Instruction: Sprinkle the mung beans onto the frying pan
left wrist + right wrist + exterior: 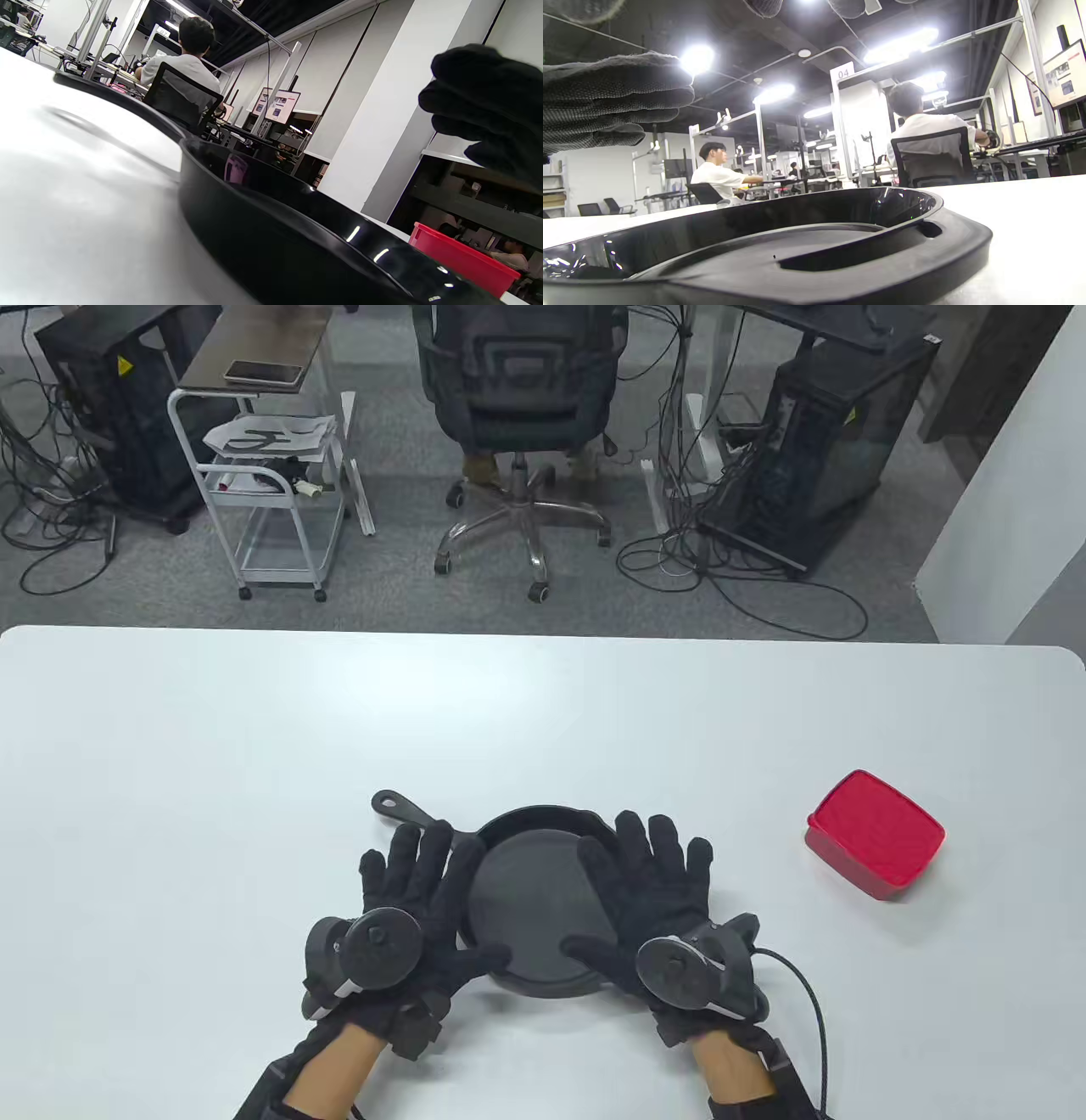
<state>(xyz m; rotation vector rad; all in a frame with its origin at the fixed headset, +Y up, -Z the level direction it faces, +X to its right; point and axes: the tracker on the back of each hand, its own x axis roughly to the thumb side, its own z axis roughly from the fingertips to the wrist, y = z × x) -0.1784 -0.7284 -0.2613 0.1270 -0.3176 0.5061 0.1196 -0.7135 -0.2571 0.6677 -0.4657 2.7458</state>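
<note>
Near the front edge of the white tabletop [212,746], the left hand [420,912] and right hand [649,899] lie spread, fingers wide, on either side of the black frying pan [530,899], gripping nothing. The pan is round, shallow and glossy-walled, with a flat matte floor; its looped handle [407,808] points far-left. Farther right, well apart, sits a red lidded container [876,833].

I am viewing a white table [212,780] that is carrying a black frying pan [530,912] near its front edge and, lying well apart to the right, a closed red container [876,833].
</note>
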